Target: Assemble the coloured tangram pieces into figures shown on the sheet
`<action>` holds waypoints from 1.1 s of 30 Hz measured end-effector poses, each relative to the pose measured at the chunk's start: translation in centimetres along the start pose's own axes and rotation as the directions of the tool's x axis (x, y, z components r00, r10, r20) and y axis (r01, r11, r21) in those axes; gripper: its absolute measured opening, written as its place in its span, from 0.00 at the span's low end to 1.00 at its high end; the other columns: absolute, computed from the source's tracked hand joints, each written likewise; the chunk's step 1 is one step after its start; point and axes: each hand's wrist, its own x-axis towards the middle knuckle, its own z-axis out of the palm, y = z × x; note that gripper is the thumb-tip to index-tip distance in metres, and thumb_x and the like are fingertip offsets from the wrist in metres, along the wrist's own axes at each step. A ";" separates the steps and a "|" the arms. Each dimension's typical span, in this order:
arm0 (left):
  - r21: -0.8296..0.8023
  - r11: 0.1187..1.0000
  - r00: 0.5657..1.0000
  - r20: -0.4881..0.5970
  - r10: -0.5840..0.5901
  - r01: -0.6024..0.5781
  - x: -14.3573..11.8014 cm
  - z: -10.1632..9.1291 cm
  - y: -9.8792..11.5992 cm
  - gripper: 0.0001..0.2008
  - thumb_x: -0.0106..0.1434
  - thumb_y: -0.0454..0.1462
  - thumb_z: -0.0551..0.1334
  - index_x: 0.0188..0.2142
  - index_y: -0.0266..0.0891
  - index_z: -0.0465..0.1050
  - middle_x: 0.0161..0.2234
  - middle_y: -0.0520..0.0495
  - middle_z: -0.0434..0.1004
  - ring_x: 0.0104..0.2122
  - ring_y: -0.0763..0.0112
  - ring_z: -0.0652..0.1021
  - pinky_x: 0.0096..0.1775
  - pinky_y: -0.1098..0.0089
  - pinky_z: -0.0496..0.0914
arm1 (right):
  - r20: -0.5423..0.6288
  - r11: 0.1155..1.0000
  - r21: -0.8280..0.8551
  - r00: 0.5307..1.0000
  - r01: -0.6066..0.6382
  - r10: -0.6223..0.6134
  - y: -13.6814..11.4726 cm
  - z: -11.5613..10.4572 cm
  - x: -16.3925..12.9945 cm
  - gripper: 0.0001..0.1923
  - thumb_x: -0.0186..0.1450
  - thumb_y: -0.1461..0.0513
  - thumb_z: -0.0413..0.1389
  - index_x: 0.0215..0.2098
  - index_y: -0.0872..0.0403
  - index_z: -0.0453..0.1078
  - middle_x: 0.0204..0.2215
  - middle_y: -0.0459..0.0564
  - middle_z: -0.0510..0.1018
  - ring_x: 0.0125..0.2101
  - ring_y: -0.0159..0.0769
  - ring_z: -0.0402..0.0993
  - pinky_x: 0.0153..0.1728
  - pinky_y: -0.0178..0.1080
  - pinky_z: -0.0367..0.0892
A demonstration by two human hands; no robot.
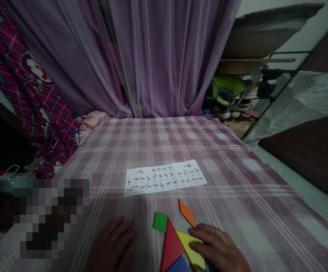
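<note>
Flat coloured tangram pieces lie on the plaid bedspread near the bottom of the view. A red triangle [172, 247] touches a green square [160, 221] at its upper tip, and a blue piece [178, 265] sits below it, partly cut off by the frame. My right hand [219, 247] has its curled fingers on the yellow piece [187, 243], covering its right side. Close to that hand's fingertips is an orange parallelogram [187, 213], apart from the red triangle. My left hand [111, 243] rests left of the pieces, fingers loosely apart, holding nothing.
A white sheet [164, 178] printed with small coloured figures lies beyond the pieces on the plaid bedspread [118, 143]. Purple curtains [164, 56] hang at the far edge. A rack with shoes [233, 113] stands at the right. A pixelated patch [50, 223] hides the left side.
</note>
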 end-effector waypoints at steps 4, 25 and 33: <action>0.003 1.000 1.000 0.008 0.014 -0.014 0.0 0.1 -0.2 0.13 0.67 0.44 0.58 0.49 0.50 0.73 0.48 0.53 0.81 0.49 0.65 0.78 0.48 0.66 0.75 | 0.028 1.000 0.000 1.000 0.001 -0.001 0.5 0.3 -0.6 0.29 0.61 0.55 0.65 0.59 0.37 0.66 0.52 0.48 0.79 0.50 0.51 0.77 0.43 0.50 0.77; -0.112 0.977 0.974 0.152 -0.165 0.183 1.9 0.2 2.1 0.15 0.67 0.40 0.54 0.48 0.43 0.75 0.51 0.44 0.78 0.52 0.56 0.75 0.54 0.51 0.68 | -0.103 0.985 0.059 0.981 -0.160 0.166 -3.8 -1.5 2.2 0.16 0.59 0.61 0.58 0.46 0.51 0.75 0.45 0.54 0.80 0.48 0.47 0.72 0.48 0.51 0.64; -0.161 0.985 0.934 0.356 -0.001 0.062 6.9 0.8 4.5 0.22 0.68 0.35 0.54 0.61 0.46 0.66 0.62 0.45 0.67 0.62 0.58 0.66 0.61 0.52 0.58 | -0.146 0.980 0.017 0.969 -0.200 0.201 -4.0 -1.5 2.2 0.16 0.56 0.63 0.57 0.43 0.52 0.76 0.43 0.54 0.80 0.45 0.46 0.71 0.47 0.49 0.62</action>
